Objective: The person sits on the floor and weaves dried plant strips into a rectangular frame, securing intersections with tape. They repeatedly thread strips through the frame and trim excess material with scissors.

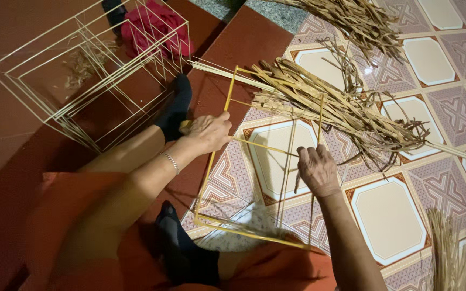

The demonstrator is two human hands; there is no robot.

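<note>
Yellow wire rectangular frame (pixel 215 156) stands tilted on the patterned tile floor (pixel 389 215), bare of weaving. Left hand (pixel 208 132) clenches its near rail; right hand (pixel 316 170) pinches a thin dried reed strip (pixel 296 180). Dried reed bundle (pixel 330 102) lies just beyond both grips, unused.

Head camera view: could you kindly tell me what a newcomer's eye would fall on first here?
First, the yellow wire frame at centre, standing on the patterned tiled floor, with the left hand gripping its near bar and the right hand on a thin inner rod. Next, the bundle of dried straw strips lying just behind it. At upper left sits a stack of pale wire frames with red cloth behind.
</note>
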